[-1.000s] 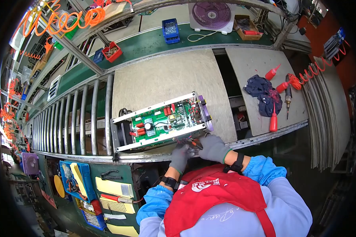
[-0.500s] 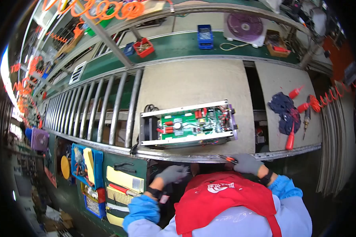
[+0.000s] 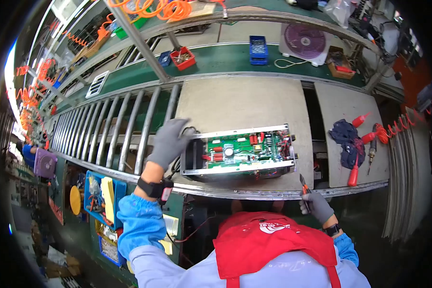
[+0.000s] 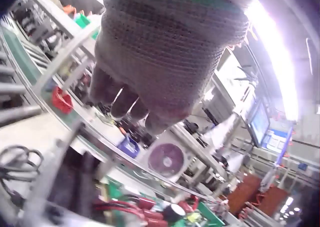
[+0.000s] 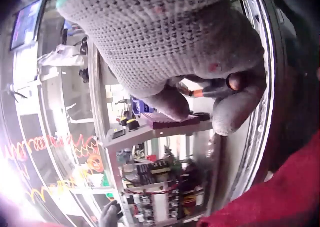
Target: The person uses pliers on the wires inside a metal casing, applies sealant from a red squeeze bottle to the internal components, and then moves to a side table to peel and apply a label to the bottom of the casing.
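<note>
An open-topped metal chassis [image 3: 240, 169] with a green circuit board [image 3: 235, 150] lies on a pale board [image 3: 245, 103]. The gloved left hand [image 3: 170, 143] is over the chassis's left end, by a coiled black cable [image 3: 176, 168]; its fingers are extended and hold nothing in the left wrist view [image 4: 155, 62]. At the bench's front edge, the gloved right hand [image 3: 317, 206] grips orange-and-black handled pliers [image 3: 304, 188], their tip pointing up and away from the body. The right wrist view shows the right hand's fingers [image 5: 235, 107] curled round the handle [image 5: 212, 91].
Metal rollers [image 3: 125, 129] run off to the left. On the right board lie a dark cloth [image 3: 345, 134], red bottles [image 3: 353, 176] and a corded tool [image 3: 372, 151]. Beyond are blue [image 3: 258, 50] and red [image 3: 183, 58] bins and a purple fan [image 3: 304, 41]. A blue tray [image 3: 97, 197] is at lower left.
Both hands have parted from the chassis's near right corner. The left has risen leftward to the chassis's far left end; the right has moved right with the pliers. The head view has shifted.
</note>
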### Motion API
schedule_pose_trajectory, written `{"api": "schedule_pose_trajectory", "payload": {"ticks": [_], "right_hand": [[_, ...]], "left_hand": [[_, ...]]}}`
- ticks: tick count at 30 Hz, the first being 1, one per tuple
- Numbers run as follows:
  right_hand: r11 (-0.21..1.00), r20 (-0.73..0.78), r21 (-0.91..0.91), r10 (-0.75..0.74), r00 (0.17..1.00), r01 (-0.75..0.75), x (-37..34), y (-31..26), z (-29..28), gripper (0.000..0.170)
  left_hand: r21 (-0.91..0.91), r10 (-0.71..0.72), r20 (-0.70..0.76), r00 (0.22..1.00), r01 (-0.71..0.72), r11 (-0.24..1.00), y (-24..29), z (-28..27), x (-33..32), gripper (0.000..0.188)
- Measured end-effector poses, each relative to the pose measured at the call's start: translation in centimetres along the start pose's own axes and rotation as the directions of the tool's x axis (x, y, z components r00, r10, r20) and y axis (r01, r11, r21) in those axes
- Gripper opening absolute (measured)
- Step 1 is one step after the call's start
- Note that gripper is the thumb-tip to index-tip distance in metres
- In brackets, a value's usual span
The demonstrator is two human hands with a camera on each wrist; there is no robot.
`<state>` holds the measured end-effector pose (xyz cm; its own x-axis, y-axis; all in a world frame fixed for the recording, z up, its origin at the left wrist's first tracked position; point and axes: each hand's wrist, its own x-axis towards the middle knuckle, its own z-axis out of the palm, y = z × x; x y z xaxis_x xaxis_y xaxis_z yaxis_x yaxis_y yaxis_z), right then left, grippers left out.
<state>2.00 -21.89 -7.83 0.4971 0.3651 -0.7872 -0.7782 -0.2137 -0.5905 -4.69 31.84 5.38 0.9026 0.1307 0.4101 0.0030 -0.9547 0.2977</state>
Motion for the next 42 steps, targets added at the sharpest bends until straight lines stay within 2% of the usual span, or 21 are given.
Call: {"api": "schedule_pose_trajectory", "payload": {"ticks": [2,4,6,7,8,10,14,16,19,22,24,26,28,30,31,33,35,36,38,39,42], "right_hand": [[0.970,0.021,0.241,-0.003,1.000,-0.003,0.2,-0.7,1.4,0.021],[0.947,0.070,0.315,-0.090,0.994,0.064,0.2,-0.7,1.9,0.025],[0.933,0.074,0.333,-0.170,0.983,0.136,-0.5,-0.6,2.5,0.026],[0.931,0.060,0.334,-0.179,0.982,0.149,-1.2,-0.7,2.9,0.026],[0.927,0.050,0.339,-0.188,0.981,0.160,-1.9,-0.5,3.0,0.025],[0.923,0.039,0.344,-0.197,0.980,0.172,-3.3,0.7,2.0,0.024],[0.890,-0.004,0.405,-0.227,0.974,0.209,-5.1,4.3,-1.4,0.022],[0.842,-0.095,0.515,-0.132,0.987,0.163,-5.4,6.3,-3.1,0.019],[0.862,-0.189,0.456,-0.151,0.970,0.223,-4.7,8.6,-5.4,0.020],[0.832,-0.206,0.495,-0.166,0.964,0.249,-4.7,8.3,-6.6,0.025],[0.791,-0.199,0.548,-0.193,0.961,0.272,-5.0,6.4,-6.0,0.020],[0.825,-0.230,0.450,-0.263,0.937,0.342,-5.5,4.0,-5.4,0.030],[0.871,-0.220,0.279,-0.352,0.910,0.404,-6.0,1.3,-5.0,0.042],[0.891,-0.155,0.036,-0.441,0.884,0.452,-6.3,-1.1,-4.8,0.055],[0.806,-0.146,-0.242,-0.580,0.801,0.540,-5.6,-1.7,-4.8,0.061],[0.440,0.003,-0.703,-0.784,0.621,0.558,-4.0,-2.1,-4.3,0.071],[0.336,0.061,-0.833,-0.734,0.677,0.439,-4.1,-4.1,-2.6,0.070],[0.273,0.084,-0.885,-0.705,0.704,0.378,-4.1,-4.8,-1.7,0.070],[0.172,0.094,-0.935,-0.723,0.685,0.309,-3.0,-5.0,-0.7,0.072],[0.115,0.104,-0.955,-0.735,0.671,0.274,-2.4,-5.2,-0.4,0.073],[0.120,0.072,-0.969,-0.696,0.715,0.214,-1.7,-6.4,0.3,0.070]], "left_hand": [[-0.072,-0.035,0.348,0.937,0.064,0.995,4.4,1.4,3.4,0.045],[-0.134,0.083,0.474,0.876,-0.021,0.991,4.7,5.1,5.0,0.049],[-0.185,0.048,0.636,0.771,0.092,0.978,5.6,7.0,6.0,0.049],[-0.116,-0.004,0.644,0.765,0.102,0.988,6.3,7.3,6.3,0.047],[-0.139,-0.097,0.626,0.774,0.233,0.962,6.2,8.1,6.2,0.042],[-0.052,-0.232,0.654,0.720,0.349,0.936,7.2,8.0,6.9,0.044],[-0.080,-0.322,0.643,0.695,0.479,0.874,8.0,8.5,7.5,0.034],[-0.125,-0.305,0.606,0.735,0.466,0.876,9.3,8.6,8.3,0.033],[-0.064,-0.319,0.537,0.781,0.415,0.908,13.1,7.0,9.9,0.033],[-0.101,-0.214,0.415,0.884,0.279,0.955,14.1,8.5,7.8,0.035],[-0.186,-0.122,0.462,0.878,0.230,0.955,15.0,10.4,5.1,0.039],[-0.229,-0.002,0.460,0.888,0.121,0.966,17.5,12.7,2.3,0.032],[-0.195,0.030,0.532,0.846,0.088,0.977,18.5,16.0,0.1,0.026],[-0.100,-0.016,0.668,0.744,0.110,0.989,19.6,18.2,-2.2,0.028],[-0.134,-0.008,0.663,0.748,0.130,0.982,19.9,18.2,-2.5,0.029],[-0.188,0.005,0.682,0.731,0.169,0.968,20.0,17.5,-2.7,0.030],[-0.240,-0.007,0.702,0.712,0.245,0.939,20.8,16.0,-1.3,0.027],[-0.256,-0.024,0.652,0.758,0.250,0.934,21.1,15.4,-0.6,0.026],[-0.271,0.012,0.450,0.893,0.124,0.954,21.3,15.5,1.3,0.026],[-0.335,0.022,0.459,0.888,0.150,0.930,21.3,15.5,2.6,0.026],[-0.454,0.030,0.501,0.865,0.233,0.860,21.1,17.6,5.0,0.032]]}}
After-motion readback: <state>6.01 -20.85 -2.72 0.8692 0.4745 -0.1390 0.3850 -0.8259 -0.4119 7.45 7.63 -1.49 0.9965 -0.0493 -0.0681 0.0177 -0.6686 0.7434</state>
